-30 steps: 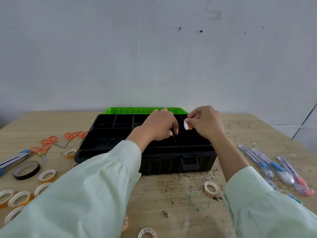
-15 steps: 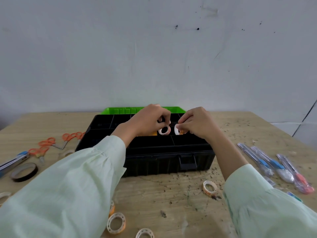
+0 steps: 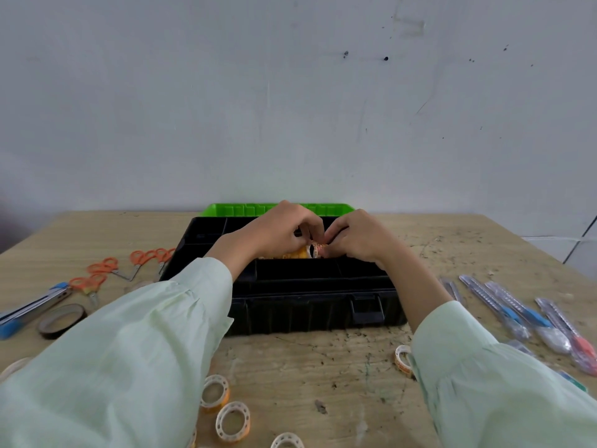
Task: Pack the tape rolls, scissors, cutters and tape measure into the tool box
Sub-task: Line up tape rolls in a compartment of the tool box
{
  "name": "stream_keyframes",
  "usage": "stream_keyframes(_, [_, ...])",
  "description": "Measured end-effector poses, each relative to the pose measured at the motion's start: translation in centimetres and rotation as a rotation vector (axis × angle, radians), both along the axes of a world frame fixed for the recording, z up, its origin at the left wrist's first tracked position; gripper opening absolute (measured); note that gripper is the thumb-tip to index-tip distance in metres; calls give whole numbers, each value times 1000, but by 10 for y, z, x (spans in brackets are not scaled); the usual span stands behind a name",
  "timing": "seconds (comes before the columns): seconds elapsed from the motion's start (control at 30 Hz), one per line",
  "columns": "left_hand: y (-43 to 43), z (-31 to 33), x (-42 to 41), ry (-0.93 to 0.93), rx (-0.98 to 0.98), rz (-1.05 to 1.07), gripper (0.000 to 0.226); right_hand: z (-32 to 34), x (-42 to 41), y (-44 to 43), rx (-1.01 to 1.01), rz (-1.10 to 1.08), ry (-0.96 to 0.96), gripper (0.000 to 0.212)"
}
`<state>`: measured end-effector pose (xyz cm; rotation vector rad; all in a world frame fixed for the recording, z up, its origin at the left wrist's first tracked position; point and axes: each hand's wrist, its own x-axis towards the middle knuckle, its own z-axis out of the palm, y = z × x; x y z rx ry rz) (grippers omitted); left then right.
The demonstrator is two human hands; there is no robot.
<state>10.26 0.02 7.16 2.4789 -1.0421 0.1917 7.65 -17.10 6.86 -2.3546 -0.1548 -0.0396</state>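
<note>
The black tool box [image 3: 300,305] with a green lid [image 3: 226,209] lies open at the table's middle. Both my hands meet over a middle compartment. My left hand [image 3: 281,231] and my right hand [image 3: 355,237] pinch small tape rolls [image 3: 315,248] standing on edge there, beside orange-cored rolls [image 3: 295,253] inside the box. Loose tape rolls [image 3: 232,421] lie on the table in front of me, one more tape roll [image 3: 402,357] by my right sleeve. Orange scissors [image 3: 106,270] lie at the left, cutters [image 3: 513,308] at the right.
A dark tape roll [image 3: 61,320] and a blue-tipped cutter [image 3: 29,310] lie at the far left. The wooden table [image 3: 323,367] meets a white wall behind the box. My pale green sleeves cover much of the near table.
My hands moved together and lower into the box's middle compartment, bringing the tape rolls side by side. The camera view shifted slightly.
</note>
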Motion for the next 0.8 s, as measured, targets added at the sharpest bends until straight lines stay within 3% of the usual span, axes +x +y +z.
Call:
stream_keyframes(0.17, [3, -1, -3, 20, -5, -3, 27, -7, 5, 1, 58, 11, 50, 14])
stream_keyframes(0.4, [3, -5, -6, 56, -24, 15, 6, -10, 8, 0, 76, -34, 39, 16])
stream_keyframes(0.8, [-14, -8, -15, 50, 30, 272, 6, -6, 3, 3, 46, -26, 45, 14])
